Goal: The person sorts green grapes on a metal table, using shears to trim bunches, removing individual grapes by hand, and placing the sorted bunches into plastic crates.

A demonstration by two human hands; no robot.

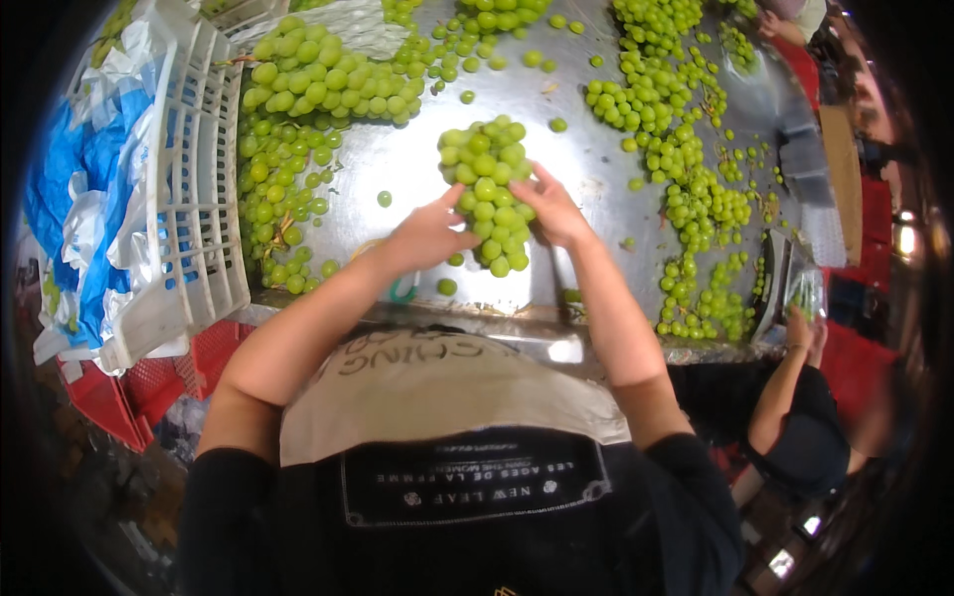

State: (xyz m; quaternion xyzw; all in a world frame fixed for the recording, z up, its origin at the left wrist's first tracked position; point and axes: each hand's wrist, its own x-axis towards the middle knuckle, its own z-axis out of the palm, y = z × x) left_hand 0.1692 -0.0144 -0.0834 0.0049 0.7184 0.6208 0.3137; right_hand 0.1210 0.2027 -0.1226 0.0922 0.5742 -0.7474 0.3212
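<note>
Holding a bunch [487, 189] between them, left hand [433, 232] and right hand [553, 207] curve fingers along its sides. A crate [195, 199] stands left.

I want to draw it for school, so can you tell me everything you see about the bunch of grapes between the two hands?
The bunch of grapes is green, with smooth, round, slightly shiny grapes packed close together. It is long, wider at the far end and narrowing at the near end. The left hand holds its left side and the right hand its right, over the metal table. No stem shows clearly.
</note>
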